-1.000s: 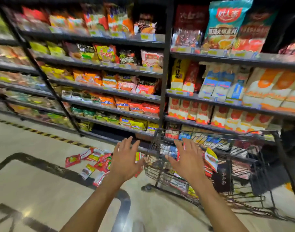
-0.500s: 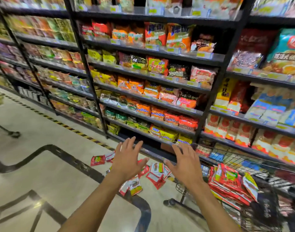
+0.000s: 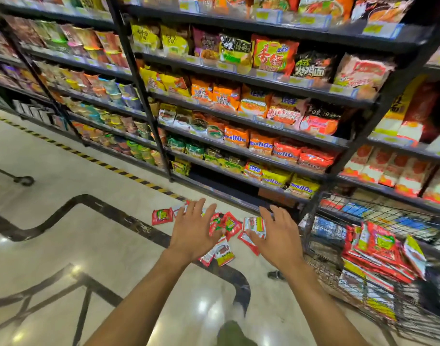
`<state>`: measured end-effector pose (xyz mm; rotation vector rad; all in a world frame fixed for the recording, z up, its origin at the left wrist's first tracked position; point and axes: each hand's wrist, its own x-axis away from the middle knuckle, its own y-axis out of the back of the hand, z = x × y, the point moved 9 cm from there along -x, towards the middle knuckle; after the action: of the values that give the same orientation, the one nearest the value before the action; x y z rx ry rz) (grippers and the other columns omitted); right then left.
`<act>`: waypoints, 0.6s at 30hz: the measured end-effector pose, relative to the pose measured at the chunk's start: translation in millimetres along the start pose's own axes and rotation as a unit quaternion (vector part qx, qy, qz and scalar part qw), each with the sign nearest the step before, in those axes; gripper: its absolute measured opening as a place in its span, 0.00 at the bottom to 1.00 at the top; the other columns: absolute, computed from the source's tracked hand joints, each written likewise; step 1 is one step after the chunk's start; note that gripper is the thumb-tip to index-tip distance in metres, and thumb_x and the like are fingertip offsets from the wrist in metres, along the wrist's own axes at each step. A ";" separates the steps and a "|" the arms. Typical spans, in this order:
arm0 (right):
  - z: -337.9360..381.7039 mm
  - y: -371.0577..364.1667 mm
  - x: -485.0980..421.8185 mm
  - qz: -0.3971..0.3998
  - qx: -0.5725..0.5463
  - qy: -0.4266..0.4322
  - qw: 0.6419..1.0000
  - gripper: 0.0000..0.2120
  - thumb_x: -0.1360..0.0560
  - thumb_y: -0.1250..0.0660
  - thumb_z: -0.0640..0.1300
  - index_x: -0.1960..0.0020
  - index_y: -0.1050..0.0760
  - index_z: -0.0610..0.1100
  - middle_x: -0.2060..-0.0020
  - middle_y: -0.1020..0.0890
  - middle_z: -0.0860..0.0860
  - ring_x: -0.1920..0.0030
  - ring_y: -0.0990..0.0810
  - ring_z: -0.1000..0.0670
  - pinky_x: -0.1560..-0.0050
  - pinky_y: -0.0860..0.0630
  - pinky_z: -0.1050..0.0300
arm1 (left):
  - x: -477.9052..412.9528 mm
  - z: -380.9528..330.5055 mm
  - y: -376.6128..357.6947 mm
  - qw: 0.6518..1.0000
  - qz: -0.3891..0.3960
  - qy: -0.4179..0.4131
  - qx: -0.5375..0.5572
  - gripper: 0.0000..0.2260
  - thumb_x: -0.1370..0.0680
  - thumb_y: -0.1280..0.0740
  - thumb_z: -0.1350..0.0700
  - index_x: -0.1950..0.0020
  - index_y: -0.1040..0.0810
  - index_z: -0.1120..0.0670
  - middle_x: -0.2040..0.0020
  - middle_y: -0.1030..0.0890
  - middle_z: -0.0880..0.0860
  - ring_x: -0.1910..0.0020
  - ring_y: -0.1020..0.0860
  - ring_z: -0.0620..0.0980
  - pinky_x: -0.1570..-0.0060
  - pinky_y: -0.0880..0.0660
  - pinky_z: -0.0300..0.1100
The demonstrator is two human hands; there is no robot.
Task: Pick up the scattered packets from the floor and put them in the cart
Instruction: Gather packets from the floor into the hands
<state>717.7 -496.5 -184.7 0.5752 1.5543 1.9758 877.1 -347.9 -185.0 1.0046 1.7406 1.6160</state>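
Several small red and white packets (image 3: 229,224) lie scattered on the floor in front of the bottom shelf. One red packet (image 3: 162,216) lies apart at the left of the heap. My left hand (image 3: 194,231) hovers over the heap with fingers spread and nothing in it. My right hand (image 3: 276,236) is held out beside it, also spread and holding nothing, over the heap's right side. The black wire cart (image 3: 379,211) stands at the right with a stack of red packets (image 3: 379,253) inside.
Tall black shelves (image 3: 259,123) full of noodle packs run along the far side. A yellow-black tape line (image 3: 129,174) marks the floor before them. Another cart's wheel (image 3: 24,180) shows at the far left. My shoe (image 3: 232,332) is at the bottom.
The view has swung left from the cart toward the packets on the floor. Both spread hands have moved from above the cart to above the heap.
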 end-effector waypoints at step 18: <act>-49.4 -281.5 -189.7 0.119 -0.121 -0.056 0.984 0.36 0.26 0.38 0.69 0.26 0.27 0.47 0.29 0.23 0.43 0.29 0.25 0.38 0.39 0.20 0.39 | -212.8 93.0 -235.5 0.991 0.127 -0.032 0.025 0.33 0.22 0.42 0.34 0.21 0.34 0.48 0.23 0.30 0.58 0.25 0.31 0.62 0.29 0.32 0.63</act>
<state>874.5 -608.0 -468.7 0.7855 1.2015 2.2269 1037.3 -467.8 -448.3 1.3337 1.6721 1.6791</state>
